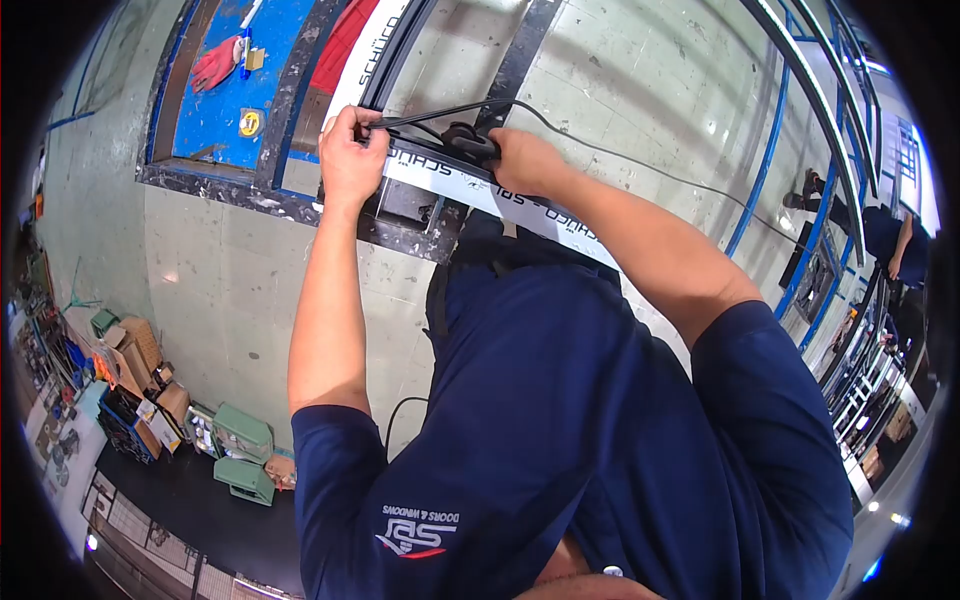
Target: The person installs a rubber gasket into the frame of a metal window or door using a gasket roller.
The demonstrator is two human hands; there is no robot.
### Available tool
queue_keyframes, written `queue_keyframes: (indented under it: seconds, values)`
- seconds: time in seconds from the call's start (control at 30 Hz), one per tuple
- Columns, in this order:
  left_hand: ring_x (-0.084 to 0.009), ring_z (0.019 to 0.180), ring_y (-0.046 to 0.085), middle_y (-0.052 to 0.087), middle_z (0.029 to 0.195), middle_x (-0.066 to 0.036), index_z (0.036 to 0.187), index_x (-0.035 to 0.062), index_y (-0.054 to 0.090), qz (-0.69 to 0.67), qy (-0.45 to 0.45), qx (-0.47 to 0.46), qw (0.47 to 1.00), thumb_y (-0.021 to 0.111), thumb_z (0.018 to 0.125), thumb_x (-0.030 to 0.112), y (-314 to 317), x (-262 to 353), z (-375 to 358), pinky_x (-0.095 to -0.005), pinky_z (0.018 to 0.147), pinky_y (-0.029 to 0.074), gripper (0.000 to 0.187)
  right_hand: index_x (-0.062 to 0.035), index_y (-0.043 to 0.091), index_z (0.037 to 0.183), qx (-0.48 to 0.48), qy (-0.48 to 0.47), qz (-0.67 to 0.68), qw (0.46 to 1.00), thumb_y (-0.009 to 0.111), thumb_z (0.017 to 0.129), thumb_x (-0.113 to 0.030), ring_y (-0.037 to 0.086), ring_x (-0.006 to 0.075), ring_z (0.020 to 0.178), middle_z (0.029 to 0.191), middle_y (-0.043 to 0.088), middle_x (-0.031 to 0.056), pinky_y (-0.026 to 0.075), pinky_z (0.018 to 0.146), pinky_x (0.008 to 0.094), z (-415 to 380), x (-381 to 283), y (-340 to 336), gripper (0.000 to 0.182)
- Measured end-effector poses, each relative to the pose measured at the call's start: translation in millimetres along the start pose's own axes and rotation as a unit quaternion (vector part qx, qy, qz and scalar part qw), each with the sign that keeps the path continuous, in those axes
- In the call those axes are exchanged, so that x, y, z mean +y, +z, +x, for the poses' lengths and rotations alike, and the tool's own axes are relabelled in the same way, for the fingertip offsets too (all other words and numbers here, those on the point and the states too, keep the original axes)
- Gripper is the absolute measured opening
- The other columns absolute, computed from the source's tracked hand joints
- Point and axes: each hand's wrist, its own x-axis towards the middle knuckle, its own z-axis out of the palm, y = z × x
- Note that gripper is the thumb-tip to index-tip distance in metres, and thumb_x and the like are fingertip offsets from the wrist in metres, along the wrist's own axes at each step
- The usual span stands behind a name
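A frame profile [430, 172] wrapped in white lettered film lies in front of me, and its corner is at my left hand. My left hand [352, 160] is closed at that corner, fingers pinching a thin black rubber strip [440, 110]. My right hand [530, 162] is closed around a dark rounded piece [470, 140] resting over the profile; I cannot tell exactly what it is. From near the right hand, the strip loops up and trails away to the right across the floor.
The dark bench frame [270, 195] supports the profile. On a blue panel [215, 125] lie a red glove [217, 65] and a yellow tape measure [251, 123]. Blue racks [765, 150] stand right, near another person [890, 240]. Green cases [243, 432] and cardboard boxes [130, 355] sit lower left.
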Motion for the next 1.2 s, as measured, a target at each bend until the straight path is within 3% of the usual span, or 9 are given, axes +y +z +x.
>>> queue_keyframes:
  seconds: [0.1,0.17,0.3,0.5,0.57,0.83,0.9,0.97,1.2]
  values:
    - [-0.0236,0.073,0.064,0.067,0.08,-0.009,0.092,0.0055,0.071,-0.019,-0.01,0.008,1.0,0.072,0.078,0.007,-1,-1,-2,-0.0367,0.07,0.052,0.015,-0.0084,0.067,0.118,-0.007,0.015,-0.014,1.0,0.069,0.086,-0.022,0.068,0.0385,0.108,0.109,0.073,0.0202,0.053,0.094,0.0468,0,-7,-5,0.034]
    - [-0.0125,0.073,0.06,0.063,0.082,-0.004,0.1,0.0034,0.069,-0.008,0.014,-0.001,1.0,0.069,0.084,0.005,-1,-5,-1,-0.0288,0.07,0.05,0.017,-0.0082,0.068,0.118,-0.005,0.008,-0.006,1.0,0.071,0.087,-0.024,0.068,0.0383,0.108,0.108,0.073,0.0205,0.053,0.094,0.0467,-1,-2,-4,0.035]
    - [-0.0209,0.072,0.063,0.064,0.078,-0.009,0.093,0.005,0.07,-0.031,-0.034,-0.014,0.999,0.071,0.079,0.007,-3,-5,1,-0.0345,0.069,0.052,0.014,-0.0066,0.069,0.116,-0.055,0.038,0.094,0.993,0.073,0.087,-0.028,0.067,0.038,0.11,0.109,0.073,0.021,0.053,0.094,0.046,-2,22,-5,0.036]
    - [-0.0186,0.069,0.062,0.064,0.076,-0.008,0.095,0.0041,0.069,-0.018,-0.049,-0.045,0.998,0.071,0.084,0.012,-12,7,11,-0.0325,0.068,0.051,0.013,-0.0098,0.071,0.114,0.012,0.054,0.078,0.995,0.075,0.085,-0.026,0.068,0.0365,0.108,0.109,0.073,0.017,0.053,0.093,0.046,-19,11,-2,0.034]
    - [-0.0105,0.067,0.059,0.065,0.073,-0.003,0.101,0.0043,0.07,0.067,-0.082,-0.146,0.984,0.068,0.091,0.016,-22,18,23,-0.0283,0.066,0.049,0.016,-0.0111,0.071,0.114,0.039,0.04,0.066,0.996,0.075,0.084,-0.025,0.068,0.0361,0.107,0.108,0.074,0.016,0.053,0.092,0.0462,-14,15,-4,0.033]
    - [-0.0367,0.083,0.07,0.072,0.084,-0.015,0.1,0.008,0.071,0.143,-0.046,-0.189,0.97,0.07,0.087,0.018,-24,26,35,-0.045,0.077,0.054,0.016,-0.0124,0.075,0.103,0.024,-0.007,0.146,0.989,0.074,0.084,-0.027,0.07,0.0356,0.102,0.102,0.074,0.0164,0.054,0.09,0.0459,20,-16,-15,0.024]
    - [-0.0369,0.084,0.07,0.072,0.084,-0.015,0.099,0.0081,0.07,0.135,-0.049,-0.183,0.973,0.07,0.087,0.017,-26,25,34,-0.0452,0.077,0.054,0.015,-0.0136,0.075,0.106,0.006,-0.011,0.145,0.989,0.071,0.086,-0.029,0.07,0.0349,0.102,0.104,0.074,0.0155,0.055,0.091,0.0455,39,-31,-16,0.025]
    - [-0.0257,0.071,0.068,0.069,0.08,-0.012,0.103,0.0045,0.069,0.141,-0.028,-0.177,0.974,0.071,0.088,0.015,-25,22,33,-0.0364,0.07,0.053,0.018,-0.0145,0.075,0.108,-0.006,-0.028,0.111,0.993,0.068,0.089,-0.03,0.071,0.034,0.103,0.106,0.075,0.0149,0.055,0.091,0.0451,54,-45,-16,0.026]
    - [-0.0387,0.096,0.067,0.07,0.098,-0.018,0.1,0.0034,0.067,0.14,-0.021,-0.174,0.975,0.068,0.082,0.009,-25,23,33,-0.0475,0.085,0.052,0.019,-0.0073,0.077,0.098,-0.061,-0.016,0.054,0.997,0.071,0.086,-0.028,0.074,0.0314,0.087,0.089,0.076,0.0156,0.058,0.079,0.0422,82,-67,-14,0.025]
